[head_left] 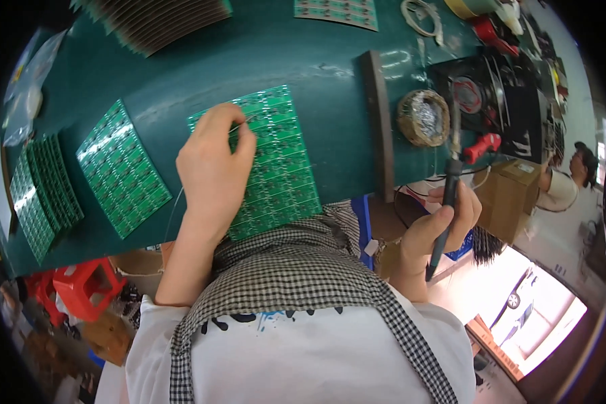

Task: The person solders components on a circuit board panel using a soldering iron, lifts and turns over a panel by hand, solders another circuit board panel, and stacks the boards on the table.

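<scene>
A green circuit board panel lies on the table at the near edge, in front of my body. Over its upper left part is my left hand, with thumb and forefinger pinched on a thin solder wire. The wire's tail hangs down beside my left wrist, and its short end points at the board. Off to the right, my right hand grips a soldering iron by its dark handle. The iron's metal tip points up and away, apart from the board, near a round tin.
Left of the panel lie another green board panel and a leaning stack of panels. More boards stand at the far side. A dark bar, a tin and a red-handled tool are on the right. Another person is beyond.
</scene>
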Demonstrator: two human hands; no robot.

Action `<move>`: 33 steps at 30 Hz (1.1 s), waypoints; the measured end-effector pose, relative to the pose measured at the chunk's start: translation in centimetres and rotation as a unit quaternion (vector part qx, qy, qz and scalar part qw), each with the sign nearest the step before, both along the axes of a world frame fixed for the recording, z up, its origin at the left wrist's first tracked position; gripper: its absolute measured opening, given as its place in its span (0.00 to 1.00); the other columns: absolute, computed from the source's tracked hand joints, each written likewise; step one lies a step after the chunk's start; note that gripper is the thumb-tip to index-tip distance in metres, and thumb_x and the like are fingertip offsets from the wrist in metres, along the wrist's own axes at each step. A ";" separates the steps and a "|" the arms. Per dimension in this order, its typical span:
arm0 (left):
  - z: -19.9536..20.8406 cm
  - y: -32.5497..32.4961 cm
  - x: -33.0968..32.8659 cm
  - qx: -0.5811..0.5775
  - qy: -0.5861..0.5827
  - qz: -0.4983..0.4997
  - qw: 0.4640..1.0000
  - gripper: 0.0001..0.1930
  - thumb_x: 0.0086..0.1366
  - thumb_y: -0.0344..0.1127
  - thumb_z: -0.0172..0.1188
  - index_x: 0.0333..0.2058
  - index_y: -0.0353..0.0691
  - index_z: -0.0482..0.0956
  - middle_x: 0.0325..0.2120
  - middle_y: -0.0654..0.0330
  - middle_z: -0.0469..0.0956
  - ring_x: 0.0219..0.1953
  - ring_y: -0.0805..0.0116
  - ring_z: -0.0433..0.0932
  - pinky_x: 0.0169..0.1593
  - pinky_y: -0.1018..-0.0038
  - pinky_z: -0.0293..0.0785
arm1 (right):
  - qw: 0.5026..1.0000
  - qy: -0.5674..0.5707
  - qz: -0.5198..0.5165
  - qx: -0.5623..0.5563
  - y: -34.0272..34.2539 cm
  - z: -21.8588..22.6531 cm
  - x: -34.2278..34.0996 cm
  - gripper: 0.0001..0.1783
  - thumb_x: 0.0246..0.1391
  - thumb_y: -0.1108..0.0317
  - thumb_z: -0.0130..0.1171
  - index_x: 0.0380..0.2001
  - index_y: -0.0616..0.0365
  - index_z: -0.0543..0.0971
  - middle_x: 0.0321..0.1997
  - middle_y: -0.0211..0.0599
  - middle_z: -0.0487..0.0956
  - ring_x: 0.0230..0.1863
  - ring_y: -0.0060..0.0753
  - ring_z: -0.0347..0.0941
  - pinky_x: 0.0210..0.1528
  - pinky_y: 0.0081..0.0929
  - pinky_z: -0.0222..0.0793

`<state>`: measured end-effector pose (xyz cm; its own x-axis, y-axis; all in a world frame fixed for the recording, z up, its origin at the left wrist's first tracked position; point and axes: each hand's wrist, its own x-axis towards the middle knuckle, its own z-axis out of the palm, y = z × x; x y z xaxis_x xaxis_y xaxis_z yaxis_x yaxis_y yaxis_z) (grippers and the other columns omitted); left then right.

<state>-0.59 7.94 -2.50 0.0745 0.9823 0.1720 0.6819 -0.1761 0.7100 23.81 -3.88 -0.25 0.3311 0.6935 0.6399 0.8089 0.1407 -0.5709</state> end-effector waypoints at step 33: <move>-0.8 -0.3 0.9 0.030 0.028 0.020 0.999 0.04 0.55 0.28 0.59 0.27 0.38 0.73 0.28 0.58 0.76 0.24 0.55 0.77 0.27 0.62 0.73 | 0.938 0.140 0.277 -0.157 6.3 -0.4 -6.3 0.10 0.47 0.81 0.60 0.36 0.66 0.79 0.31 0.45 0.80 0.31 0.36 0.78 0.34 0.25 0.72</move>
